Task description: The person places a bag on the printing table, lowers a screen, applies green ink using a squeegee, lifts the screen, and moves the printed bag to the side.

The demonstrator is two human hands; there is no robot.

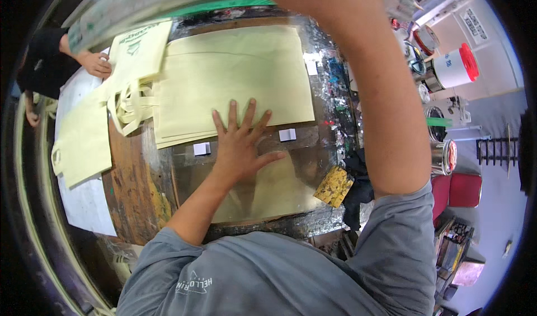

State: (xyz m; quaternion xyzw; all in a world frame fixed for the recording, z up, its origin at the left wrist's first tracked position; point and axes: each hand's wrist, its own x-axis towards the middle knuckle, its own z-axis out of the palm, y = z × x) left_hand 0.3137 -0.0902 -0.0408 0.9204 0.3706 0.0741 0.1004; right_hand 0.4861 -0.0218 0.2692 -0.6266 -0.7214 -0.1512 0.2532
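Observation:
My left hand lies with fingers spread, its fingertips on the near part of a pale yellow fabric tote bag. This bag is flat on top of others, its looped handles to the left. The thumb and palm are over the glossy board in front of it. My right forearm stretches up and forward past the top edge, where the hand is out of sight. A long, blurred frame with a green strip is raised across the far side, near that arm.
Two small white tabs are on the board. A yellow stained sponge and dark cloth lie at right, beyond them cans and a red-lidded tub. At left, another person's hand is beside a printed bag; another bag lies nearer.

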